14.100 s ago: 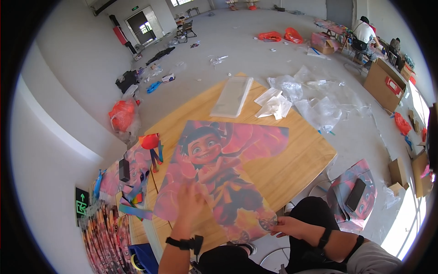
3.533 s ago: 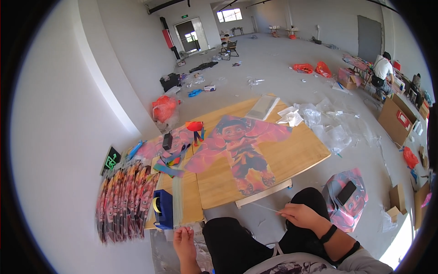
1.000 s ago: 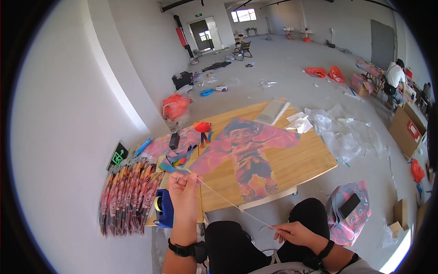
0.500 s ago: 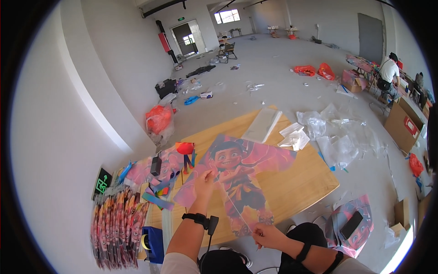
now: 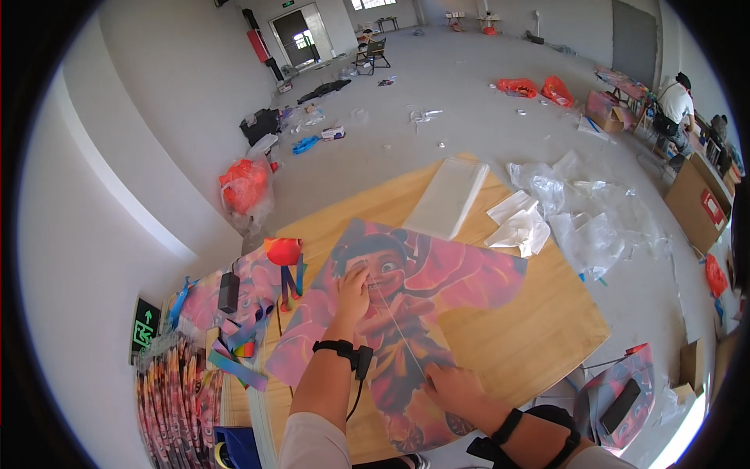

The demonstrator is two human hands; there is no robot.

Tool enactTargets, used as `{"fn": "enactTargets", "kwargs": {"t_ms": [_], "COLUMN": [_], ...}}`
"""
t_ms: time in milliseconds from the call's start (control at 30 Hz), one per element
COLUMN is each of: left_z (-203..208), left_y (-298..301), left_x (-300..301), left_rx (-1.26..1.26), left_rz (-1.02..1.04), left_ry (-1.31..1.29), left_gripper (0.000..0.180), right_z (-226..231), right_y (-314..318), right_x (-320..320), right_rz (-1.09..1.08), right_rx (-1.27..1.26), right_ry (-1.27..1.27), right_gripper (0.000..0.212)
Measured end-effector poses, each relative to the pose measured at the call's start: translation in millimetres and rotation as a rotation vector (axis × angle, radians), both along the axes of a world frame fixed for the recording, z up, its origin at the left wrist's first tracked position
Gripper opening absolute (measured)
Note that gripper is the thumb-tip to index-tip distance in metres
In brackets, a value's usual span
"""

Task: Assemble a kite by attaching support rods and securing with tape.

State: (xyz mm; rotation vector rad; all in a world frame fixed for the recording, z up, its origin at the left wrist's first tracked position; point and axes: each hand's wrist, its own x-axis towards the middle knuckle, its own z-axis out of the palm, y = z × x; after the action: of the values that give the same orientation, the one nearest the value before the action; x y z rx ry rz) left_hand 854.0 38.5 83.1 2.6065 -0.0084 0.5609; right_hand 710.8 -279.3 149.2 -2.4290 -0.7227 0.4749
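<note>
A kite (image 5: 437, 270) of thin printed fabric, with a pink and purple cartoon figure and wide wings, lies spread on the wooden table. Down the figure's middle runs a thin pale rod (image 5: 402, 328), slanting toward me. My left hand (image 5: 354, 295) rests on the figure's face, its fingers closed at the rod's upper end; the exact grip is partly hidden. Lower down, my right hand (image 5: 457, 389) pinches the rod near its lower end, close over the fabric. Both wrists wear black straps.
On the table (image 5: 539, 320) are a stack of clear sleeves (image 5: 449, 195), crumpled white paper (image 5: 519, 227), rainbow ribbons (image 5: 234, 363) and a black box (image 5: 229, 292). Folded printed kites (image 5: 176, 399) hang at left beside a blue tape dispenser (image 5: 238, 445). Another person (image 5: 676, 109) works far right.
My left hand has moved up onto the figure's face. My right hand has moved up the kite from its bottom edge. The view has tilted down, and the kite appears nearer.
</note>
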Motion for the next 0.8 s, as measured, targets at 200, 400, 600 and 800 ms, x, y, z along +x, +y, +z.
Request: {"fn": "enactTargets", "kwargs": {"t_ms": [200,400,600,800], "left_z": [-10.5,-1.9,3.8,1.2], "left_y": [-7.6,-12.7,-16.2,-12.5], "left_x": [3.9,5.3,1.9,3.0], "left_rx": [0.072,-0.021,0.190,-0.164], "left_rz": [0.068,0.034,0.056,0.088], "left_ry": [-0.081,-0.042,-0.003,-0.042], "left_gripper": [0.048,0.051,0.049,0.041], "right_z": [0.4,-8.7,-4.7,-5.4], "right_y": [-17.6,-15.4,-11.8,-17.1], "right_x": [5.9,10.9,12.6,13.6], "right_rz": [0.139,0.157,0.163,0.190], "right_rx": [0.076,0.184,0.215,0.207], "right_ry": [0.069,-0.204,-0.193,-0.162], "right_gripper": [0.034,0.040,0.050,0.053]}}
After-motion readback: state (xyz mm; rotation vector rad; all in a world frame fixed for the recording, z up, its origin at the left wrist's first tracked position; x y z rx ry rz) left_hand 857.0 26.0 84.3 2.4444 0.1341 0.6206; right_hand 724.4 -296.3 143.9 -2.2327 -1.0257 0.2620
